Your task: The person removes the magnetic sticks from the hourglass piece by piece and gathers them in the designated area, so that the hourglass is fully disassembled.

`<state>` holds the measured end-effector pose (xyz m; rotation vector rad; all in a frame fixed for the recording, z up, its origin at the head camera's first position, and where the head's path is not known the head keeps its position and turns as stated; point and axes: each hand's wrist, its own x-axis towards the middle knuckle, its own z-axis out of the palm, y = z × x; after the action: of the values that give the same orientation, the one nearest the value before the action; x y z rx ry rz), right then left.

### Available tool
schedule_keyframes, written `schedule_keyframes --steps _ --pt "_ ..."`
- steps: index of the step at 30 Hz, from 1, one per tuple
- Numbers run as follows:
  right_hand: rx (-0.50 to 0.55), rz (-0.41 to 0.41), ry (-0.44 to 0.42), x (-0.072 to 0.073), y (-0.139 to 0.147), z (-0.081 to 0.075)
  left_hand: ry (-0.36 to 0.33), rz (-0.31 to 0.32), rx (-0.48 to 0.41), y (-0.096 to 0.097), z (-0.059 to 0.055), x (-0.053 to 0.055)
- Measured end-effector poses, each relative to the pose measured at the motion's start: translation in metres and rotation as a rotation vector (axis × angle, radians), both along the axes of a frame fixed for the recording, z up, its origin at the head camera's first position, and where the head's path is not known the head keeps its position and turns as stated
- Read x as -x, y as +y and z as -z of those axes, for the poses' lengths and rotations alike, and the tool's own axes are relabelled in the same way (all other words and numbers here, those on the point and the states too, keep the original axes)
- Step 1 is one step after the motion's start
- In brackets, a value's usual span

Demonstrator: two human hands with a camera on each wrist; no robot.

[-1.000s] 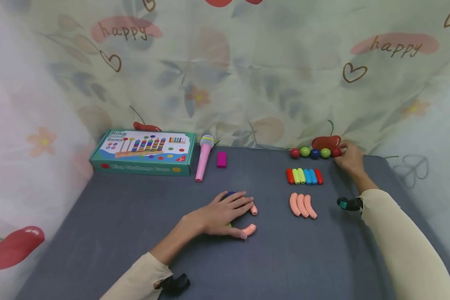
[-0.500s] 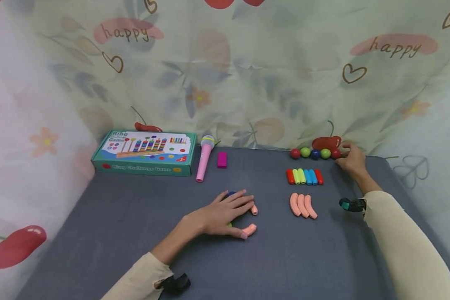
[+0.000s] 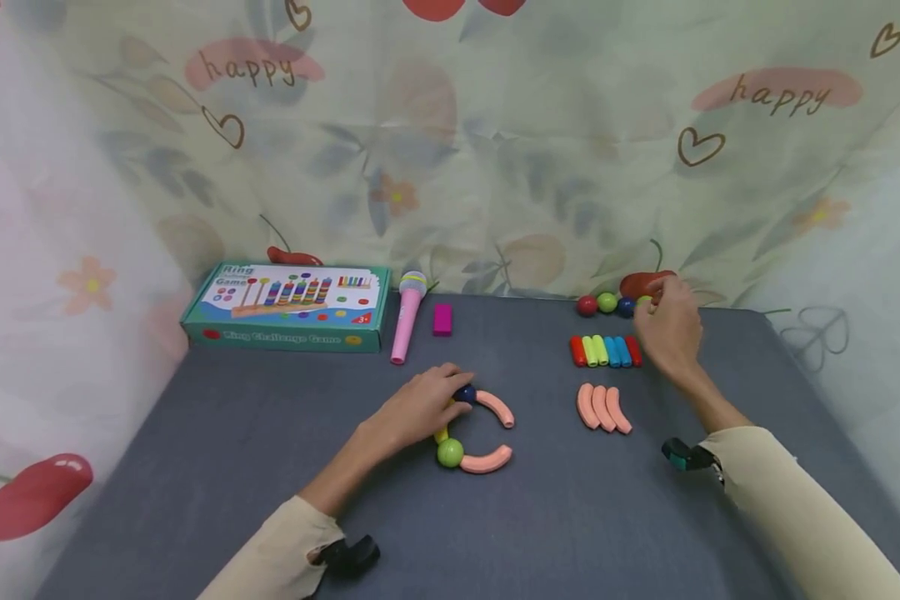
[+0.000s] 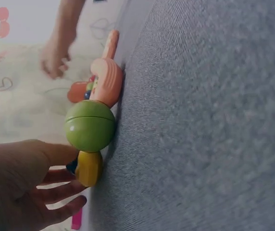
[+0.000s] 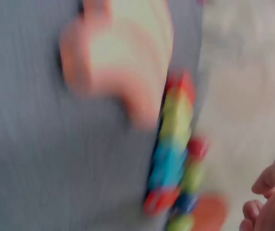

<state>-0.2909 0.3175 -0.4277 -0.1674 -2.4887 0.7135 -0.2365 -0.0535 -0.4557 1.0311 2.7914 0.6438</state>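
Observation:
In the head view my left hand (image 3: 414, 406) has thumb and fingertips around a dark blue ball (image 3: 467, 395). That ball lies in an open arc with a curved pink stick (image 3: 497, 409), a yellow stick (image 4: 89, 168), a green ball (image 3: 450, 452) and another curved pink stick (image 3: 487, 461). My right hand (image 3: 671, 329) hovers over the right end of a row of balls, its fingers loosely bent and nothing showing in them in the wrist views. A red ball (image 3: 587, 306), a green ball (image 3: 607, 302) and a blue ball (image 3: 626, 307) show; the hand covers the row's end.
Short red, yellow-green and blue sticks (image 3: 606, 351) lie side by side before the balls, with three curved pink sticks (image 3: 603, 407) nearer me. A game box (image 3: 285, 307), a pink toy microphone (image 3: 408, 317) and a magenta block (image 3: 442, 320) stand at the back left.
My left hand, spread flat over the arc before, has drawn back and now grips the blue ball, uncovering the arc. My right hand has come off the end red ball and moved left.

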Motion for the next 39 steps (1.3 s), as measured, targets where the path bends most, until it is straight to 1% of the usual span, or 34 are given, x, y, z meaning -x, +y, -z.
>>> schedule_keyframes --steps 1,2,3,4,6,7,8,9,10,11,12,14,16,19,25,29,33,36,39 --pt "-0.037 -0.068 0.017 -0.008 -0.013 -0.003 0.000 -0.003 -0.001 0.001 0.001 0.001" --pt "-0.076 -0.148 0.008 -0.017 -0.027 -0.006 -0.005 -0.004 -0.001 0.002 0.001 0.002" --pt "-0.108 -0.241 -0.022 -0.026 -0.041 -0.008 -0.009 -0.005 0.001 0.003 0.001 0.003" --pt "-0.134 -0.332 -0.078 -0.035 -0.055 -0.011 -0.012 -0.003 0.001 0.004 0.001 0.004" --pt "-0.168 -0.496 -0.244 -0.052 -0.082 -0.013 -0.012 0.004 0.000 0.006 0.001 0.005" --pt "-0.175 -0.559 -0.338 -0.060 -0.095 -0.013 -0.013 0.012 -0.001 0.008 0.000 0.006" --pt "-0.177 -0.604 -0.436 -0.067 -0.106 -0.012 -0.015 0.019 0.002 0.009 0.000 0.007" --pt "-0.185 -0.624 -0.522 -0.072 -0.116 -0.010 -0.017 0.027 0.003 0.010 0.000 0.007" --pt "-0.204 -0.635 -0.585 -0.076 -0.125 -0.008 -0.024 0.031 0.002 0.011 0.000 0.008" --pt "-0.217 -0.644 -0.627 -0.080 -0.131 -0.004 -0.034 0.032 0.008 0.012 -0.001 0.008" --pt "-0.223 -0.645 -0.656 -0.082 -0.135 -0.001 -0.039 0.034 0.015 0.013 -0.001 0.009" --pt "-0.235 -0.632 -0.683 -0.085 -0.141 0.004 -0.046 0.035 0.026 0.015 -0.001 0.009" --pt "-0.237 -0.625 -0.674 -0.085 -0.142 0.008 -0.051 0.029 0.040 0.016 -0.002 0.009" --pt "-0.223 -0.607 -0.670 -0.086 -0.143 0.009 -0.039 0.029 0.058 0.017 -0.003 0.009" --pt "-0.241 -0.588 -0.687 -0.090 -0.140 0.007 -0.052 0.009 0.071 0.016 -0.006 0.009" --pt "-0.222 -0.595 -0.677 -0.092 -0.135 0.006 -0.052 0.014 0.072 0.015 -0.006 0.009" --pt "-0.170 -0.597 -0.646 -0.093 -0.130 0.004 -0.073 0.028 0.036 0.012 -0.004 0.009" --pt "-0.135 -0.606 -0.615 -0.093 -0.126 0.002 -0.097 0.024 0.001 0.010 -0.002 0.008" --pt "-0.102 -0.624 -0.585 -0.093 -0.121 -0.001 -0.103 0.026 -0.017 0.008 0.000 0.007"
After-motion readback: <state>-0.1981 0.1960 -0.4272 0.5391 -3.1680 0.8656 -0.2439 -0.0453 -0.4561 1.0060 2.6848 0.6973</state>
